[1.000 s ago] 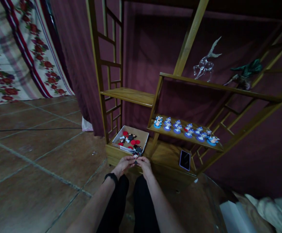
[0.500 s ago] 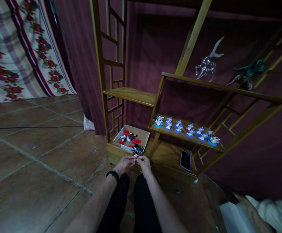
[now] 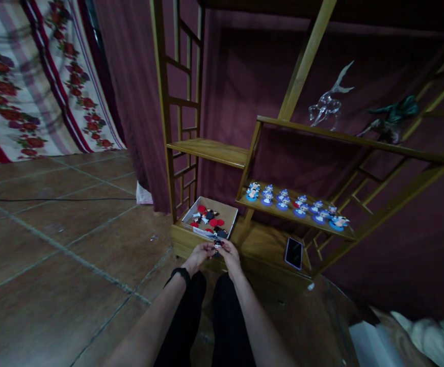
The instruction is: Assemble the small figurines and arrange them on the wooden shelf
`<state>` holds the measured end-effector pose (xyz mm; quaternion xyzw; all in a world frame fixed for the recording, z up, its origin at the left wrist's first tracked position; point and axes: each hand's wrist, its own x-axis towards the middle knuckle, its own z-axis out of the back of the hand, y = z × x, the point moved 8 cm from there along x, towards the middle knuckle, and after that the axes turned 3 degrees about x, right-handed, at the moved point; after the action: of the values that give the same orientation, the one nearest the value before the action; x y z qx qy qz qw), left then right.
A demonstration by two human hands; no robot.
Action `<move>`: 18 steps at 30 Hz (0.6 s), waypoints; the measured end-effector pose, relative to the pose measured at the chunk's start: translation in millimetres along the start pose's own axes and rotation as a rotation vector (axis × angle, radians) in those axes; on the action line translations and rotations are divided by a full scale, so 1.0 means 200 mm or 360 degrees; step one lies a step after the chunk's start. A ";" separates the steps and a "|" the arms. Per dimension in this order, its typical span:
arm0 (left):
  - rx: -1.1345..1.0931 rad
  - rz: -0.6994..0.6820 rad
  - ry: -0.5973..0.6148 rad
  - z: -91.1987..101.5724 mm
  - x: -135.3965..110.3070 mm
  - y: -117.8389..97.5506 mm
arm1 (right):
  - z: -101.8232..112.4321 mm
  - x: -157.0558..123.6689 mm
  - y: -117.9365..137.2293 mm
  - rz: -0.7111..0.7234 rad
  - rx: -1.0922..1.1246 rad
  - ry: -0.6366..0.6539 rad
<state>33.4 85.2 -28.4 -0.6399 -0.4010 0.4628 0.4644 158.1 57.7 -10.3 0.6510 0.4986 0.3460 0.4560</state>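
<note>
Between my two hands is a small figurine [image 3: 217,245] with a dark head and some red on it. My left hand [image 3: 200,256] pinches it from the left, and my right hand [image 3: 230,255] grips it from the right. Fingers cover much of its lower part. Just beyond them, a shallow cardboard box [image 3: 227,209] holds several dark figurine pieces and red discs [image 3: 213,223]. The box rests on the lowest shelf at the left.
Several blue-and-white figurines [image 3: 283,200] stand in rows on a middle shelf [image 3: 246,200]. A phone [image 3: 293,253] lies on the bottom shelf. Higher up are a clear glass animal [image 3: 327,104] and a dark green sculpture [image 3: 392,117]. A white box [image 3: 374,344] is on the floor at right.
The figurine has turned a little between my fingers, and my right fingers sit slightly higher around it. The whole view has shifted slightly.
</note>
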 end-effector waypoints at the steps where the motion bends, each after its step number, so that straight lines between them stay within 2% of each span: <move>1: 0.0004 -0.0010 -0.0010 0.00 0.00 0.00 | 0.00 0.00 -0.01 -0.0006 -0.0031 0.0012; 11: -0.0077 0.0070 -0.0010 0.02 0.03 0.06 | 0.04 0.00 -0.04 -0.0120 -0.0101 -0.0102; 18: -0.0201 0.0192 -0.0025 0.02 0.06 0.13 | 0.03 0.02 -0.06 0.0033 -0.0081 -0.0073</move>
<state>33.9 91.7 -56.0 -0.6871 -0.3938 0.4688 0.3913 160.8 61.6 -23.5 0.6521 0.4722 0.3484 0.4800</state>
